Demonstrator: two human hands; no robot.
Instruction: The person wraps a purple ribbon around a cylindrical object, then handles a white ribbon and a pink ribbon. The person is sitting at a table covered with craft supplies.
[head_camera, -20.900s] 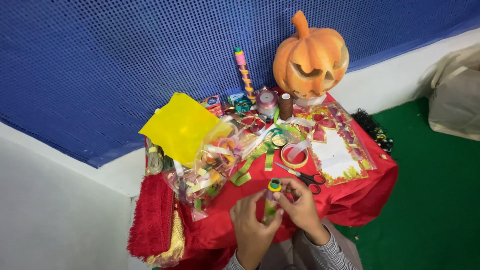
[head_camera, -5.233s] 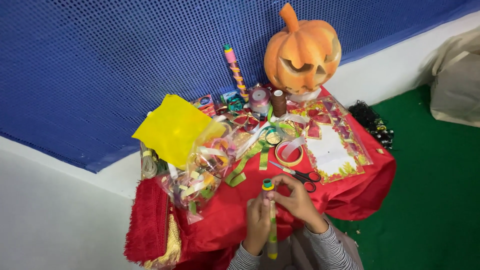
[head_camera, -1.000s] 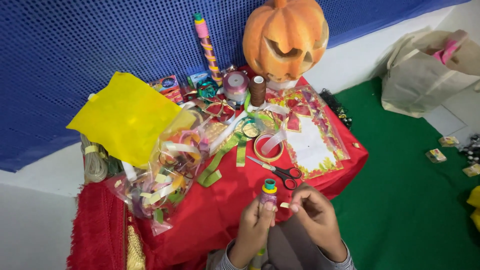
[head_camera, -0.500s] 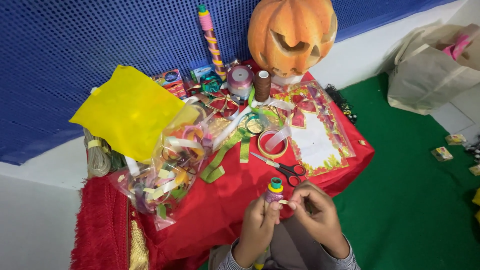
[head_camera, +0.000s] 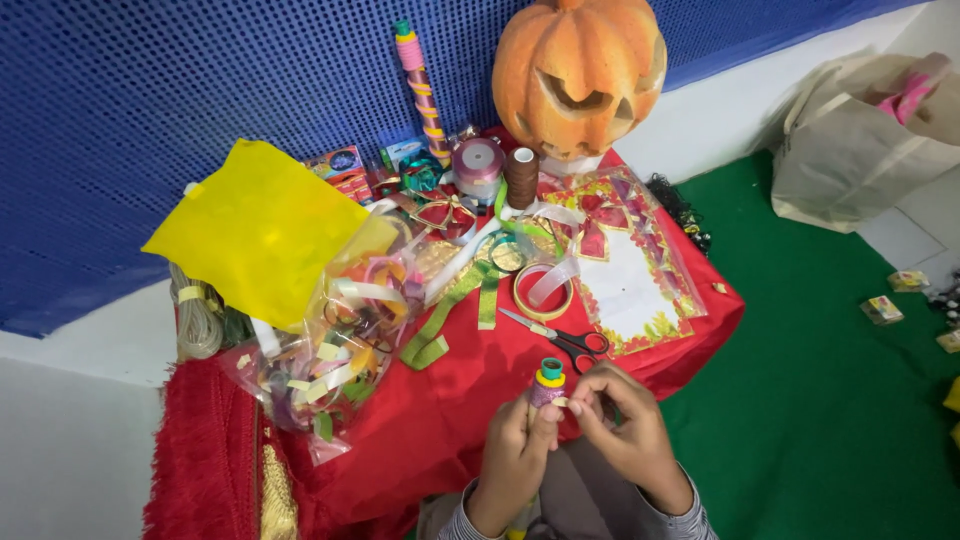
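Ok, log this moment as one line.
left hand: holds spool | right hand: fingers at spool | scissors: on red table

Red-clothed table (head_camera: 480, 385): scissors (head_camera: 560, 338), tape roll (head_camera: 541, 291), pumpkin lantern (head_camera: 578, 75).

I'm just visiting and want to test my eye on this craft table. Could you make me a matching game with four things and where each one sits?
Things:
1. carved pumpkin
2. scissors
3. yellow sheet
4. small stacked spool

Places:
a. lying flat on the red cloth, just beyond the hands
b. at the back of the table, against the blue mesh wall
c. held between the left hand and the right hand
d. on the left side, over a clear bag of ribbons

Pairs: 1-b, 2-a, 3-d, 4-c
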